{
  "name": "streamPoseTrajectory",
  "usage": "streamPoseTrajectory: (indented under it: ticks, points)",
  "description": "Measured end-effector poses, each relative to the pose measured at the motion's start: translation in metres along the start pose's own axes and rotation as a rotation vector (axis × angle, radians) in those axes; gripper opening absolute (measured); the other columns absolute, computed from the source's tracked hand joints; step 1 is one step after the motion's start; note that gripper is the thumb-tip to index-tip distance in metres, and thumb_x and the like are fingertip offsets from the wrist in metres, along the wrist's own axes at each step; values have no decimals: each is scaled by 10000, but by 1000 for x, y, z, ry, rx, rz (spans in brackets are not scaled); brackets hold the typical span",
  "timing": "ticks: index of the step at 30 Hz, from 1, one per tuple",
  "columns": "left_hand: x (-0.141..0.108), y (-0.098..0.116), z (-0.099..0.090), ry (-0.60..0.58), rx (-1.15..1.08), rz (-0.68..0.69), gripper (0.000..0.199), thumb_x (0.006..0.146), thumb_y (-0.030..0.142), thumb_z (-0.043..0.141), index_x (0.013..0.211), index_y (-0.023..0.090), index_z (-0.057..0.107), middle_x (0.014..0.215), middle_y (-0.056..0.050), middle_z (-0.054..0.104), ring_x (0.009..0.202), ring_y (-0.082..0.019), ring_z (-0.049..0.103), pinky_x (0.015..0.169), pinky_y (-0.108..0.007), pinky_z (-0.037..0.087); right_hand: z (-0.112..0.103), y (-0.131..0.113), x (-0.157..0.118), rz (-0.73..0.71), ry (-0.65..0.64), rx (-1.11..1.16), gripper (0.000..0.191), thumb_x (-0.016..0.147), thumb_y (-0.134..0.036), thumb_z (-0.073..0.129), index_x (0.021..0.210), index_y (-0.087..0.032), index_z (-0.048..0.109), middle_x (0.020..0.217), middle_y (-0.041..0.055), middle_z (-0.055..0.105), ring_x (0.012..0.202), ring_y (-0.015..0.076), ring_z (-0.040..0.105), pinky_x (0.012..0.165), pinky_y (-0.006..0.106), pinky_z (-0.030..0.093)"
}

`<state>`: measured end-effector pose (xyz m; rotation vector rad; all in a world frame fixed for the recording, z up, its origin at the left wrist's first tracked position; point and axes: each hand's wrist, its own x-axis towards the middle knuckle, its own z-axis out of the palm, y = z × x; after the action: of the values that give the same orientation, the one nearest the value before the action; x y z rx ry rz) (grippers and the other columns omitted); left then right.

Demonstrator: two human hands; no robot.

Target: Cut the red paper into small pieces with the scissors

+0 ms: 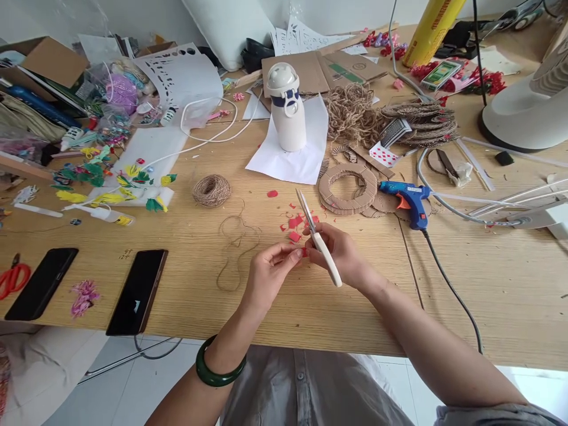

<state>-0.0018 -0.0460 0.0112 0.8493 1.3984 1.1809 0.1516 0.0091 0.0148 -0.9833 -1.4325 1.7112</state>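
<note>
My left hand (276,267) pinches a small red piece (304,252), possibly paper or felt, between thumb and fingertips. White-handled scissors (327,259) rest in my right hand (339,251), blades pointing away from me. The right fingertips also meet the red piece, so both hands touch it. Just beyond the hands lie red scraps (295,222) on the wooden table, and a rounded red piece (272,193) sits apart from them. A loose length of twine (238,236) curls left of the scraps, near a coil of twine (212,190).
A white bottle (289,118) stands on white paper (261,163). To the right are cardboard rings (328,198) and a blue glue gun (410,198) with its cord. Two phones (138,290) (43,283), red scissors (14,278) and a glue bottle (110,215) lie left.
</note>
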Motion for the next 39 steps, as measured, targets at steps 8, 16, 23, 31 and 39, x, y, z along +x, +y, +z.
streamPoseTrajectory:
  ticks: [8, 16, 23, 31, 39]
  points:
    - [-1, 6, -8, -84, 41, -115, 183, 719, 345, 781, 741, 169, 735, 733, -21, 702, 664, -127, 630, 686, -255, 515, 1, -5, -2, 38, -43, -20, 241, 725, -247, 678, 892, -175, 520, 650, -42, 514, 566, 108, 465, 510, 242, 360]
    - [5, 9, -2, 178, -416, -125, 138, 671, 262, 813, 741, 163, 747, 813, -34, 746, 801, -147, 676, 806, -286, 538, 8, -10, -5, 75, -32, -63, 362, 767, -472, 727, 855, -177, 536, 672, -38, 489, 578, 121, 516, 510, 244, 387]
    - [7, 11, 7, 230, -494, -33, 138, 693, 271, 806, 761, 167, 746, 805, -19, 751, 776, -135, 690, 825, -286, 525, 21, -3, -13, 78, -87, -59, 425, 770, -551, 722, 832, -178, 527, 637, -47, 461, 552, 111, 455, 492, 245, 350]
    - [7, 10, 15, 320, -525, -36, 161, 675, 283, 814, 749, 174, 722, 881, -12, 747, 831, -139, 687, 853, -293, 514, 27, 2, -14, 39, -102, -3, 419, 801, -562, 687, 880, -176, 545, 680, -38, 461, 564, 104, 445, 505, 245, 381]
    - [4, 7, 19, 324, -464, -15, 139, 733, 315, 770, 776, 192, 724, 827, -7, 735, 774, -137, 665, 763, -271, 499, 26, 5, -14, 36, -82, -37, 421, 808, -554, 683, 917, -167, 557, 664, -39, 450, 558, 108, 440, 496, 249, 373]
